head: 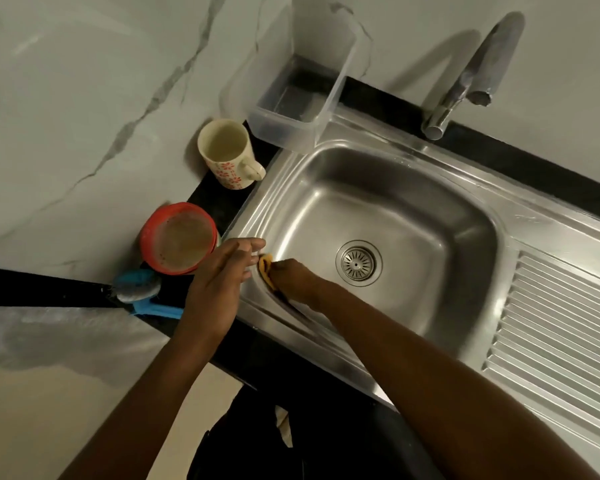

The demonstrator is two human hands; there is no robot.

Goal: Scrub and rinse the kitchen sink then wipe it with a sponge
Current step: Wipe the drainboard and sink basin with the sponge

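Observation:
The stainless steel sink (388,188) fills the middle of the view, with a round drain strainer (358,262) in its floor. My right hand (293,277) reaches into the basin and holds a yellow sponge (266,268) pressed against the basin's left wall near the rim. My left hand (222,275) rests with straight fingers on the sink's left rim, its fingertips right beside the sponge. The chrome faucet (465,84) stands at the back, and no water is visible running from it.
On the dark counter left of the sink stand a cream floral mug (227,154), a red-rimmed bowl (179,242) and a blue-handled brush (142,289). A clear plastic container (291,98) leans at the back corner. A ribbed drainboard (555,327) lies to the right.

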